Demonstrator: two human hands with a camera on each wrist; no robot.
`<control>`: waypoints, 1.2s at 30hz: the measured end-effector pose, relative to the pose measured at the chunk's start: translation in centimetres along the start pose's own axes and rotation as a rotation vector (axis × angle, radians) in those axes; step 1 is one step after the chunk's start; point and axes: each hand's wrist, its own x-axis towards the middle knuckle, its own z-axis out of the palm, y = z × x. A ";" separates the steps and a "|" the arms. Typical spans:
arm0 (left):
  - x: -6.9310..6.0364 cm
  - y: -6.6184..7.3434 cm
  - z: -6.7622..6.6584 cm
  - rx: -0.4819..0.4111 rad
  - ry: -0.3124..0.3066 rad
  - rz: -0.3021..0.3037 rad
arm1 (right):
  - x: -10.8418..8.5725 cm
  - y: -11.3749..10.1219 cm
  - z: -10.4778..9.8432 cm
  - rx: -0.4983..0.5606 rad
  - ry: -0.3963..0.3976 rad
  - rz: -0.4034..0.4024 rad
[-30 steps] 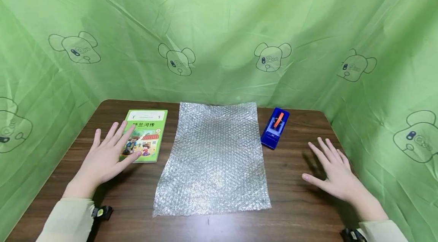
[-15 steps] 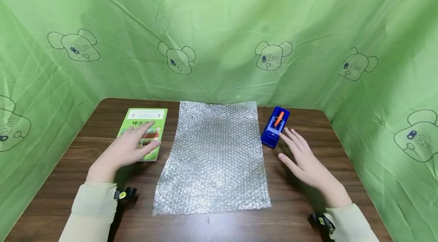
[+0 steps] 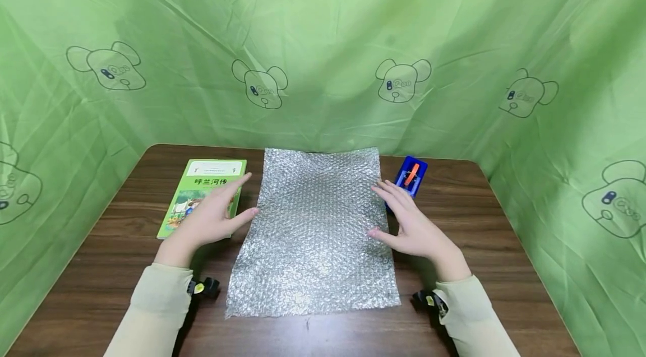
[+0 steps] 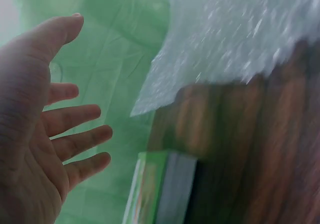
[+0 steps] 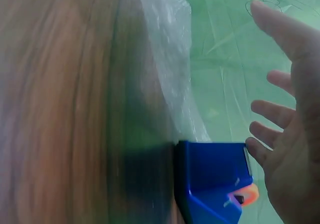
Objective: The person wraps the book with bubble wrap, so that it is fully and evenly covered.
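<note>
A sheet of bubble wrap (image 3: 318,239) lies flat in the middle of the table. My left hand (image 3: 211,218) hovers between the sheet's left edge and a green book (image 3: 214,169), covering part of the book's cover. In the left wrist view the left hand (image 4: 35,119) has its fingers spread and holds nothing. Over the sheet's right edge is my right hand (image 3: 411,228), thumb apart from the fingers, also holding nothing. It partly hides a blue tape dispenser (image 3: 406,177) with an orange roll. In the right wrist view that dispenser (image 5: 215,169) sits below the fingers.
The brown wooden table (image 3: 323,340) has its far edge close to a green curtain (image 3: 323,26) with bear-head drawings, which hangs on the left, back and right. A black wrist strap (image 3: 204,288) sits at the left sleeve, another strap (image 3: 429,301) at the right.
Both hands have moved inward from the sides toward the bubble wrap, the left past the book and the right past the tape dispenser. The things on the table have not moved.
</note>
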 end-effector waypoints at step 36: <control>0.6 1.1 3.7 -0.038 -0.093 0.012 | 1.3 0.3 3.9 0.124 -0.312 0.183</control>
